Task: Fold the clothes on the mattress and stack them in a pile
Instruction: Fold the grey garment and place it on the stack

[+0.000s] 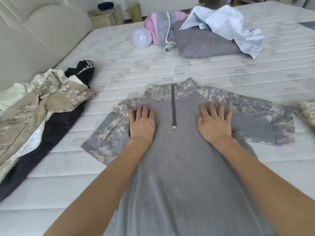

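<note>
A grey shirt (177, 167) with camouflage sleeves and a short front zip lies spread flat, face up, on the white mattress (170, 65). My left hand (142, 123) presses flat on its chest left of the zip. My right hand (215, 123) presses flat right of the zip. Both have straight fingers and hold nothing. At the left lies a tan camouflage garment (42, 103) on top of a dark navy garment (56, 133). At the back lie a pink and grey garment (158, 26) and a pale blue shirt (226, 26).
A grey pillow (201, 43) sits under the pale blue shirt. A pale balloon (141, 38) rests beside the pink garment. A cream padded headboard (34, 31) rises at the left. Another camouflage piece (306, 113) shows at the right edge.
</note>
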